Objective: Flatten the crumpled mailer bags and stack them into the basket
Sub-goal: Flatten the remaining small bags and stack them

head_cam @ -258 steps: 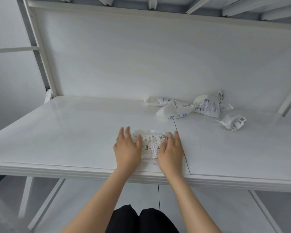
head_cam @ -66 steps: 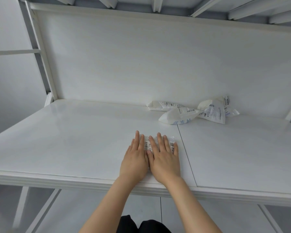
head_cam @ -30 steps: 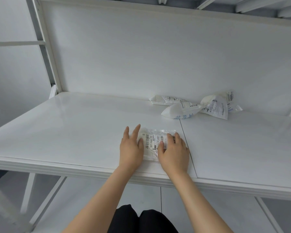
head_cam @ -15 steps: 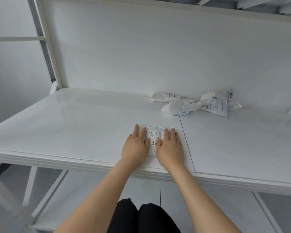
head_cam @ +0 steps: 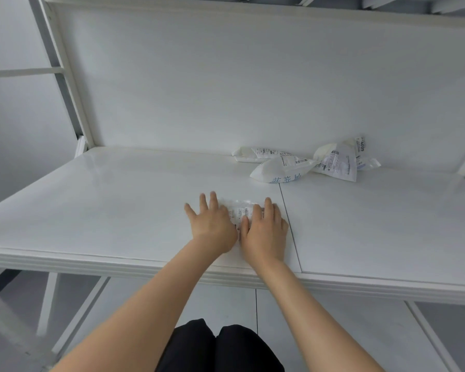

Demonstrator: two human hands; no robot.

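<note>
Both palms lie flat with fingers straight, gripping nothing: the left hand [head_cam: 212, 226] and right hand [head_cam: 265, 232] press side by side on a small clear bag [head_cam: 240, 209]. The bag lies at centre frame near the front edge of the table [head_cam: 105, 205]. It is mostly covered, and only its labelled strip shows between the fingers. The step looks like flattening. Next, the palms likely need to sweep outward, then lift the bag flat to the basket, which is out of view. More crumpled bags [head_cam: 279, 171] wait by the back wall, right of centre.
</note>
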